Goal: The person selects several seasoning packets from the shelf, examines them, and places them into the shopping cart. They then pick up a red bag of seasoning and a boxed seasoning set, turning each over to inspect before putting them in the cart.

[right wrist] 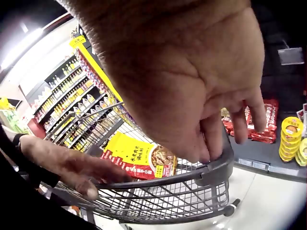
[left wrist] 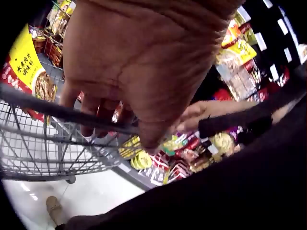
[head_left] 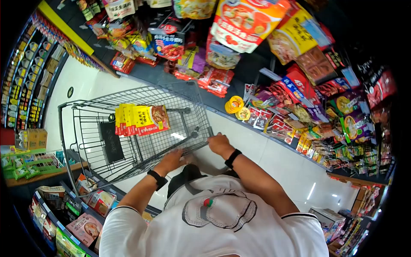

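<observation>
A grey wire shopping cart (head_left: 110,147) stands in front of the person. Several yellow-and-red seasoning packets (head_left: 147,121) lie overlapping inside it, the top one showing a picture of a dish. My left hand (head_left: 171,162) grips the cart's near side rim (left wrist: 36,101), its fingers over the inner side and thumb outside in the left wrist view. At the cart's right-hand corner, my right hand (head_left: 220,144) holds the rim; in the right wrist view some fingers (right wrist: 211,136) bend over the corner while others extend beyond it. Both wrists wear black bands.
Shelves of bagged seasonings (head_left: 295,85) run along the cart's far side and to the right. Yellow round tubs (head_left: 234,104) stand at the shelf edge. Boxed goods (head_left: 85,227) fill a low display at lower left, with bottle shelves (head_left: 25,81) farther left. Pale tiled floor (head_left: 278,165) lies between.
</observation>
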The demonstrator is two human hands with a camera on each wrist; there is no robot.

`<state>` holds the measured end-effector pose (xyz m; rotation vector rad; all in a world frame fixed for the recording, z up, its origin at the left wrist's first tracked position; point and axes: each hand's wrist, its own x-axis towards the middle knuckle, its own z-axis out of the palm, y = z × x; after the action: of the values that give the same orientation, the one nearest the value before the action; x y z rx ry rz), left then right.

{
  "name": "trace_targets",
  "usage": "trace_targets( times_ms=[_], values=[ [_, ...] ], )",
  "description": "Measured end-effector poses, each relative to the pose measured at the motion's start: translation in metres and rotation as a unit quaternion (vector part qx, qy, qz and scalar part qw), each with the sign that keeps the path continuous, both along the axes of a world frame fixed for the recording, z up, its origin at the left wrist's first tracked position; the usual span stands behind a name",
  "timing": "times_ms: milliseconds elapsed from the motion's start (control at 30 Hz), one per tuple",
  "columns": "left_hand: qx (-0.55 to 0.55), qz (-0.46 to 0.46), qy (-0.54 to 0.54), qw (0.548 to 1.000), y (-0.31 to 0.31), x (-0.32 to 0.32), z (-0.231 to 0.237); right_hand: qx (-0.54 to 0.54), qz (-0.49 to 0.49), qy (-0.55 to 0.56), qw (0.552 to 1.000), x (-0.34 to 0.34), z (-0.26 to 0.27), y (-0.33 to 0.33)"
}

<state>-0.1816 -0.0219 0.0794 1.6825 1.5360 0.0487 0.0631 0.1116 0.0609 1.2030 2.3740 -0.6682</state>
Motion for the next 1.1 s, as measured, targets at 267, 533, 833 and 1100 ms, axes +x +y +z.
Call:
trace_targets(
  times_ms=[267,533,833,1100],
  values=[
    [0.048,-0.028,0.217,0.975,-0.037,0.06,-0.037,-0.102,-0.002,0.139,0.985,0.076,0.012,-0.045],
    [0.041,0.024,0.272,0.961,-0.041,0.135,-0.058,-0.16,-0.082,0.272,0.945,0.226,0.049,-0.038],
    [0.04,-0.037,0.211,0.976,-0.025,0.221,-0.084,-0.284,-0.263,0.371,0.844,0.324,0.134,-0.018],
    [0.041,-0.156,0.18,0.97,0.01,0.25,-0.092,-0.269,-0.258,0.415,0.83,0.331,0.171,0.022]
  ],
)
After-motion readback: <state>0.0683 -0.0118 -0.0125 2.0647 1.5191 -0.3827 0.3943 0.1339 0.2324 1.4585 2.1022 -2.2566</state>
